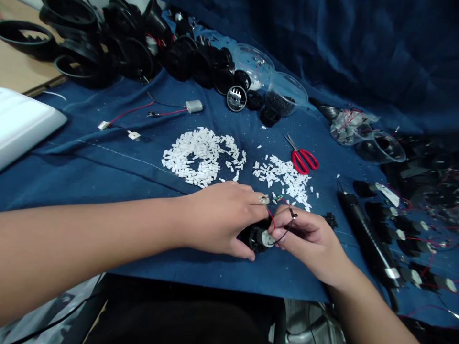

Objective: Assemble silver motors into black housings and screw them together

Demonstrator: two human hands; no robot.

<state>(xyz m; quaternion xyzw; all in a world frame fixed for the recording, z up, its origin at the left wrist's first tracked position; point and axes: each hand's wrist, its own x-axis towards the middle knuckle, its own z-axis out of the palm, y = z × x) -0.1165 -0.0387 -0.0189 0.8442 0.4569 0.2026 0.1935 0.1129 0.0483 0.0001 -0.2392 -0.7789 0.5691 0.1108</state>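
Note:
Near the front of the blue cloth, my left hand [225, 217] is wrapped round a black plastic housing [253, 237], most of which its palm and fingers hide. A small round motor [267, 238] with a pale end cap sits in the housing and faces right. My right hand [304, 236] pinches at the motor's end, thumb and forefinger together on thin wires. A red wire [272, 220] and a black wire [287, 231] run from there. The black one ends in a small dark terminal [294, 215] above my right fingers.
White plastic sleeves [204, 157] lie in two heaps beyond my hands, with red-handled scissors [304, 160] beside them. A loose motor [194, 106] with wires lies farther back. Black housings [132, 57] and clear tubs [287, 93] line the back. A black electric screwdriver [367, 234] lies right.

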